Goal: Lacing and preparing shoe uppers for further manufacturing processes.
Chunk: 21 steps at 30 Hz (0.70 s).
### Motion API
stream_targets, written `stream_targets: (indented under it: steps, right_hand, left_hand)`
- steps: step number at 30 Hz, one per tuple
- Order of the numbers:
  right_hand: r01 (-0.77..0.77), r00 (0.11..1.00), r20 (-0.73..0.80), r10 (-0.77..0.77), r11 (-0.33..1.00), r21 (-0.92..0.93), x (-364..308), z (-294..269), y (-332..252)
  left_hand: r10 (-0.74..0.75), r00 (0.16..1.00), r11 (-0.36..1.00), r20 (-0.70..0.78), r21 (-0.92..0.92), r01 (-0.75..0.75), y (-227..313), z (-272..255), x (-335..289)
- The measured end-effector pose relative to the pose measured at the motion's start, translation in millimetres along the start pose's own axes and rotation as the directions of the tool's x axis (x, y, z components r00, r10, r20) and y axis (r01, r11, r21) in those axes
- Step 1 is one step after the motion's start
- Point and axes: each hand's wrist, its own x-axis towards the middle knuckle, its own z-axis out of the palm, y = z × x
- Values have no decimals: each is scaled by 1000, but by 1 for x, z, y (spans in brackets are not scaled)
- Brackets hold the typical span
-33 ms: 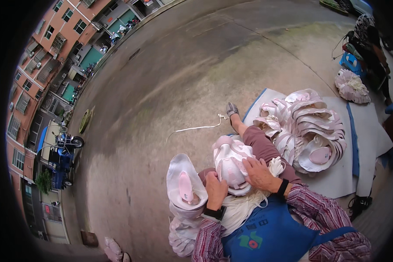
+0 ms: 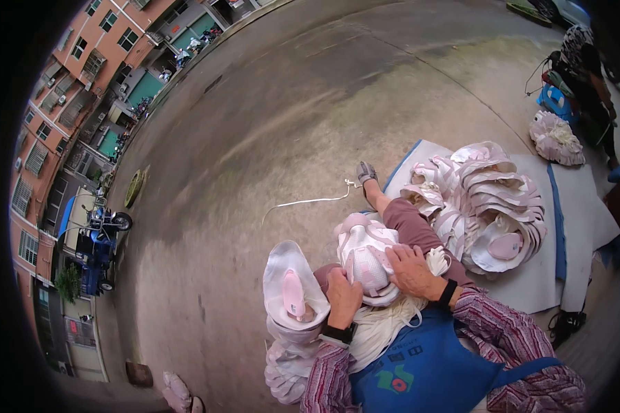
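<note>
A white and pink shoe upper rests on my lap, its rounded toe pointing away from me. My left hand pinches its left edge with bent fingers, the fingertips partly hidden. From the right, my right hand grips the opposite edge, its fingers lying over the side of the upper. A bundle of cream-white shoelaces lies across my lap below the upper, and a looped lace end shows beside my right hand. Beside my left arm stands a stack of nested uppers; the top one shows a pink tongue-shaped piece inside.
On a pale sheet at my right lies a large pile of similar uppers. Another bundle of uppers sits farther right, near a person. A loose white lace trails over the concrete. A blue three-wheeler stands far left.
</note>
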Motion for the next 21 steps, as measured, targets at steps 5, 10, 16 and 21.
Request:
stream_targets:
  steps: [5, 10, 16, 21]
  right_hand:
    - [-18, 990, 134, 36, 991, -131, 3, -13, 5]
    - [78, 996, 62, -66, 972, -223, -4, 9, 13]
    - [146, 989, 62, -134, 948, -281, 2, 12, 18]
    - [-73, 921, 380, 88, 996, -54, 13, -10, 14]
  left_hand:
    - [73, 986, 988, 151, 123, -92, 9, 9, 6]
    - [121, 979, 979, 166, 143, -145, 5, 12, 0]
    - [186, 972, 965, 142, 158, -208, 4, 10, -5]
    - [182, 961, 960, 209, 172, -219, 6, 2, -5]
